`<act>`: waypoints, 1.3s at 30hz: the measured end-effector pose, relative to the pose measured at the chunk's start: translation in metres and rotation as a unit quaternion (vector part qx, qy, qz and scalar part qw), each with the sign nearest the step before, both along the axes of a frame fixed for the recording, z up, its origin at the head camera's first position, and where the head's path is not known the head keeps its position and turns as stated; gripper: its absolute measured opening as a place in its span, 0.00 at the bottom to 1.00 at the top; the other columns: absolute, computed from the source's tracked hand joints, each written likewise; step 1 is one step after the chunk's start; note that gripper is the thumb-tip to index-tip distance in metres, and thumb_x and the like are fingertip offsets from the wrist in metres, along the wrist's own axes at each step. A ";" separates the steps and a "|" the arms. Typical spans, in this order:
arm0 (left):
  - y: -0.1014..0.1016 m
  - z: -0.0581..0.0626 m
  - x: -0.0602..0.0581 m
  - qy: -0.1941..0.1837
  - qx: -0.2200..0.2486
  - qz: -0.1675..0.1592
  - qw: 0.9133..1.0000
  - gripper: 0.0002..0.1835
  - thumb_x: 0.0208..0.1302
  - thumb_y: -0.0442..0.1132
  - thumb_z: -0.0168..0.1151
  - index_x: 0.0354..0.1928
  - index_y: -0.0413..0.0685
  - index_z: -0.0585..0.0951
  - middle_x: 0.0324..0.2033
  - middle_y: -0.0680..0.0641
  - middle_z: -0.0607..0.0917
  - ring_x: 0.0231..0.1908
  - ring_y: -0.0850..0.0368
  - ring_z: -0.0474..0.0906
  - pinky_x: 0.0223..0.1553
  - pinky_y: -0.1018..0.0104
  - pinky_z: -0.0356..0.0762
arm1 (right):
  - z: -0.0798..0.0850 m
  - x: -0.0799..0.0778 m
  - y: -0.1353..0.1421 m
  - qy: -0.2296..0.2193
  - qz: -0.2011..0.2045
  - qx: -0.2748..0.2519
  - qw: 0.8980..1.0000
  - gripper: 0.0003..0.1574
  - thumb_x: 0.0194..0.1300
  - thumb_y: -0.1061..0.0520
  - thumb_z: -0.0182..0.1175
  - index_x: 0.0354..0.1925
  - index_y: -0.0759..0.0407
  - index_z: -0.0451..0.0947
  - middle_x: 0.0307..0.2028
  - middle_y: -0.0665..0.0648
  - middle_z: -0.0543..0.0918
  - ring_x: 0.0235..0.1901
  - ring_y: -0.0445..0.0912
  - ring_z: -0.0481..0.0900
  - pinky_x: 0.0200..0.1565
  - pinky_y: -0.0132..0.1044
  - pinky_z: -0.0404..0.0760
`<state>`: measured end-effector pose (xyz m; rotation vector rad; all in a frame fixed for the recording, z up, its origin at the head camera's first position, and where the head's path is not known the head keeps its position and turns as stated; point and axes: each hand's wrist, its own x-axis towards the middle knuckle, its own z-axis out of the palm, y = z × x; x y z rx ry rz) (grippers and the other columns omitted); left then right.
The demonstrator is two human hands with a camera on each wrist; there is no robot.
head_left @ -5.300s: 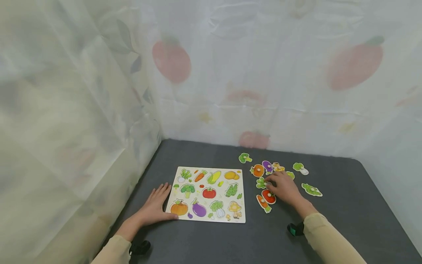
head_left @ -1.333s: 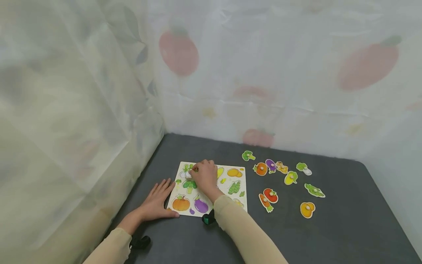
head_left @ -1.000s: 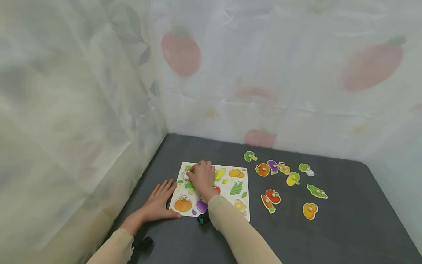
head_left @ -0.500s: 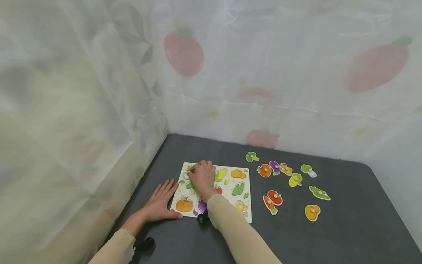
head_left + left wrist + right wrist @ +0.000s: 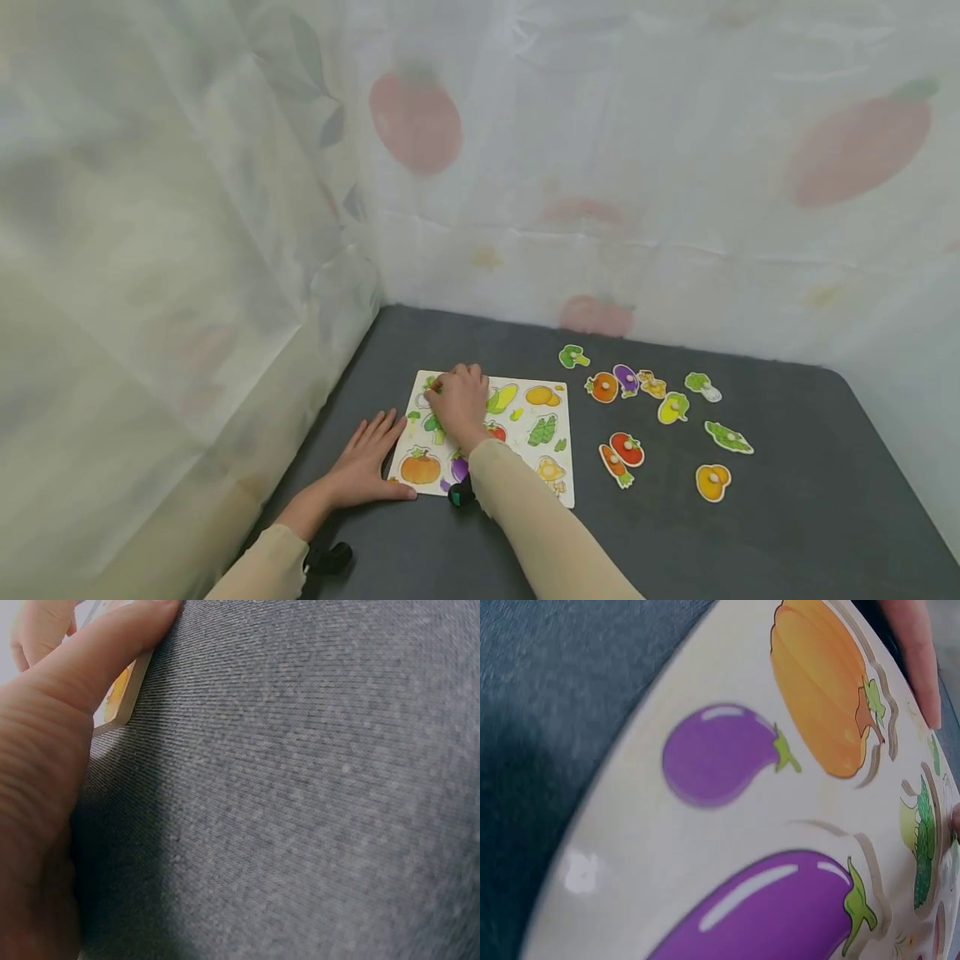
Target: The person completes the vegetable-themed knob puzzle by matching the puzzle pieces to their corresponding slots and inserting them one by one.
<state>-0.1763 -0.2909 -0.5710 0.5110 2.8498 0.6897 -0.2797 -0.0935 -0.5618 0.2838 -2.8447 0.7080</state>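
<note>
The radish piece (image 5: 423, 401) lies directly under the fingertips of the right hand (image 5: 461, 407), at the far left part of the puzzle board (image 5: 519, 446). Thumb and fingers are drawn together in a narrow pinch on it, so much of it is hidden. What shows is the white root on the near side, with a bit of green leaf pointing away from the person, the long axis slanting slightly to the far right. I cannot tell whether it sits fully flush in the board. The board's long side runs left to right. The left hand (image 5: 360, 477) is spread wide on the desk (image 5: 810, 533) by the board's near left corner, its thumb at the near edge. Well to the right of both hands, the carrot piece (image 5: 613, 464) points its leafy end toward the near right, just beside the tomato piece (image 5: 628, 450); the green pod piece (image 5: 728, 437) slants from far left to near right, with the potato piece (image 5: 712, 483) on its nearer side
</note>
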 end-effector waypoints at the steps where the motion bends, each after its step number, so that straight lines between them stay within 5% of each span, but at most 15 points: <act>1: 0.000 0.001 0.000 0.000 0.001 0.000 1.000 0.70 0.44 0.80 0.68 0.82 0.47 0.53 0.81 0.41 0.49 0.79 0.41 0.39 0.75 0.39 0.32 | 0.000 0.000 0.000 0.002 0.000 0.003 1.000 0.11 0.66 0.39 0.69 0.35 0.41 0.90 0.38 0.47 0.77 0.45 0.48 0.68 0.49 0.47 0.67; 12: 0.002 0.001 0.000 0.014 0.001 -0.003 1.000 0.69 0.46 0.80 0.68 0.82 0.46 0.54 0.80 0.40 0.49 0.79 0.39 0.41 0.75 0.38 0.34 | 0.007 0.000 0.005 0.020 0.025 0.027 0.999 0.10 0.67 0.42 0.69 0.38 0.42 0.92 0.38 0.48 0.80 0.44 0.48 0.69 0.47 0.46 0.68; 18: 0.002 -0.002 0.001 0.015 -0.007 0.003 1.000 0.70 0.45 0.80 0.68 0.82 0.46 0.53 0.80 0.39 0.50 0.79 0.39 0.41 0.75 0.38 0.35 | 0.020 -0.001 0.025 -0.013 0.070 0.031 0.997 0.15 0.72 0.43 0.64 0.51 0.42 0.89 0.50 0.51 0.82 0.52 0.52 0.71 0.51 0.48 0.69; 30: 0.002 -0.008 -0.002 0.013 -0.006 -0.001 1.000 0.71 0.44 0.81 0.67 0.82 0.47 0.53 0.80 0.39 0.50 0.79 0.39 0.41 0.75 0.38 0.36 | 0.063 -0.012 0.132 -0.004 0.094 -0.078 0.992 0.22 0.72 0.46 0.64 0.61 0.48 0.84 0.61 0.55 0.79 0.66 0.58 0.66 0.65 0.60 0.66; 39: 0.000 -0.009 -0.002 0.010 0.002 0.001 1.000 0.70 0.44 0.80 0.68 0.82 0.46 0.54 0.80 0.38 0.50 0.79 0.37 0.42 0.74 0.37 0.36 | 0.074 0.004 0.209 0.023 0.083 -0.106 0.991 0.24 0.71 0.49 0.66 0.62 0.50 0.83 0.61 0.59 0.79 0.65 0.61 0.66 0.66 0.65 0.62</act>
